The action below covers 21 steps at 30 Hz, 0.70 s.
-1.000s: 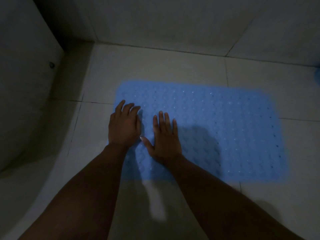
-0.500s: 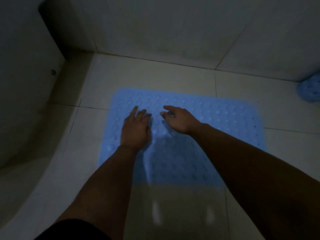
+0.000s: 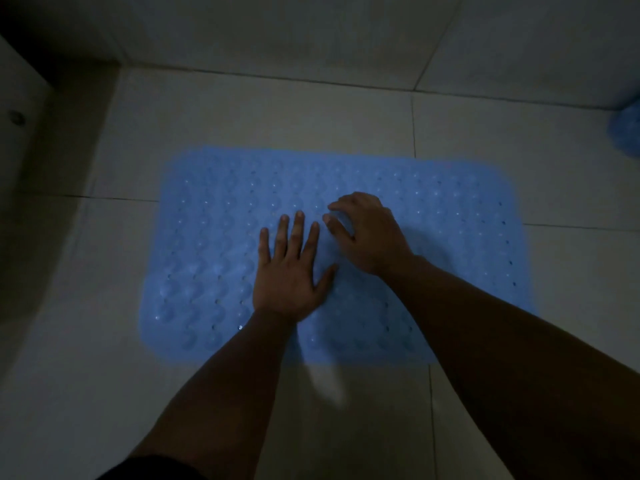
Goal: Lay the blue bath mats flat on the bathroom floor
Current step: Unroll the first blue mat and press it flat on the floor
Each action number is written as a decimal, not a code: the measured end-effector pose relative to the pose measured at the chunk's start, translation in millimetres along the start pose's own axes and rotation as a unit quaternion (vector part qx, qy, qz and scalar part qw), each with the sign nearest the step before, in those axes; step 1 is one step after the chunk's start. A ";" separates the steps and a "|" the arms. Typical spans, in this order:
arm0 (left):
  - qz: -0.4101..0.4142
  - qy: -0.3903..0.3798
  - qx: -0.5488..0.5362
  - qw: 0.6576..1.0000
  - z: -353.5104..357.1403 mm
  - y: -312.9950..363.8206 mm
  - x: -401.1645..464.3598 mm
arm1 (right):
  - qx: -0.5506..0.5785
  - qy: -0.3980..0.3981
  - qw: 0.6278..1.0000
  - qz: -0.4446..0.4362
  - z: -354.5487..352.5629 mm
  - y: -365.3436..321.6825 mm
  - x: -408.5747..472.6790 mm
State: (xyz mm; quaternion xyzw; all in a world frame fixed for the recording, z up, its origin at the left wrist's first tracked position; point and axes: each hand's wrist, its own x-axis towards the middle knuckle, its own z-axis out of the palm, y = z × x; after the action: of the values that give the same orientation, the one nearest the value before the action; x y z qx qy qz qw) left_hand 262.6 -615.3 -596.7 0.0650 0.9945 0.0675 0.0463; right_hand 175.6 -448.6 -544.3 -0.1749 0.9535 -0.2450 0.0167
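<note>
Blue mat [image 3: 433, 216] spread flat on floor [image 3: 242, 109] by the wall. Left hand [image 3: 291, 268] now further right, fingers spread and pressing; right hand [image 3: 370, 233] lifted, fingers loosely curled, pinching nothing. Smoothing near done; second mat [image 3: 627, 129] at right edge, not yet laid.

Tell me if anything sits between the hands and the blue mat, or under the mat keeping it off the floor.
Nothing visible does. The left hand lies flat on the blue mat, the right hand touches it with bent fingers, and the mat lies spread directly on the tiled floor.
</note>
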 end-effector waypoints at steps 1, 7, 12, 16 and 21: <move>0.000 0.002 -0.001 1.000 0.0 -0.3 0.1 | -0.006 0.010 1.000 -0.005 -1.2 3.9 -1.8; -0.005 -0.049 -0.022 0.999 -9.1 3.4 1.9 | -0.045 -0.049 0.998 0.000 -35.6 11.8 -8.7; -0.005 -0.004 -0.092 0.996 -54.4 -5.2 15.5 | -0.126 -0.240 0.960 0.075 -68.3 -13.4 14.0; -0.026 0.048 -0.051 0.997 -65.0 -14.2 26.3 | -0.122 -0.179 0.972 0.092 -19.0 -30.0 -9.9; -0.031 0.048 -0.046 0.997 -56.2 -15.6 27.4 | -0.137 -0.121 0.981 0.068 47.7 -31.3 -54.4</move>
State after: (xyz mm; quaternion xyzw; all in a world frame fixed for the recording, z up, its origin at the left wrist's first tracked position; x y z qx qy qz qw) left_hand 228.0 -634.1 -545.7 0.0288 0.9930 0.1149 0.0033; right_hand 242.5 -477.6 -574.3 -0.1391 0.9785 -0.0876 0.1248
